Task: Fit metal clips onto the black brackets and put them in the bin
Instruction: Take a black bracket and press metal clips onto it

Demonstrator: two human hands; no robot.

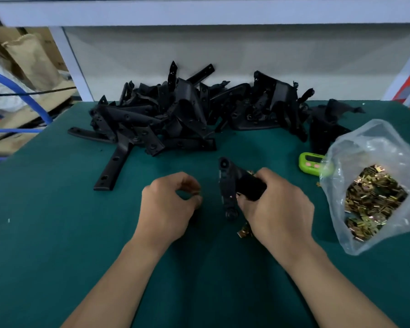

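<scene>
My right hand [278, 207] grips a black bracket [230, 183] over the green mat, with its long arm pointing away from me. A few brass-coloured metal clips [244, 230] lie under that hand. My left hand [168, 204] hovers to the left of the bracket, thumb and fingers curled together as if pinching a small clip; the clip itself is too blurred to make out. A big heap of black brackets [166, 114] lies at the back of the mat.
A clear plastic bag [369, 147] full of metal clips stands at the right. A small green timer [311, 162] sits beside it. Cardboard boxes and a blue hose [17, 88] are off the table's left edge. White shelf posts stand behind.
</scene>
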